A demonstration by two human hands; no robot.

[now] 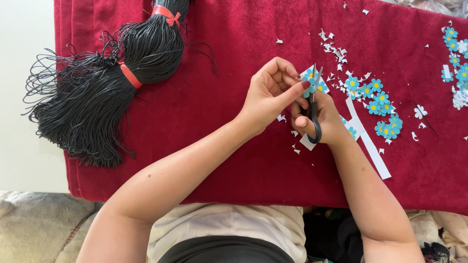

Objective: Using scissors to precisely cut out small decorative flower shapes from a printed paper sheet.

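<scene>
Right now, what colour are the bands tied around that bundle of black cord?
Red bands wrap the black cord bundle, seen best in the head view.

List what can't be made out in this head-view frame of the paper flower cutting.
- Paper piece being cut: mostly hidden by the left hand and scissors.
- Scissor handles: partly covered by the right hand.
- Black cord bundle: its top is cut off by the upper edge.
- Flower cutouts at right: cut off by the frame edge.

Single head view, straight down, close over red cloth (234,122), hands centred
</scene>
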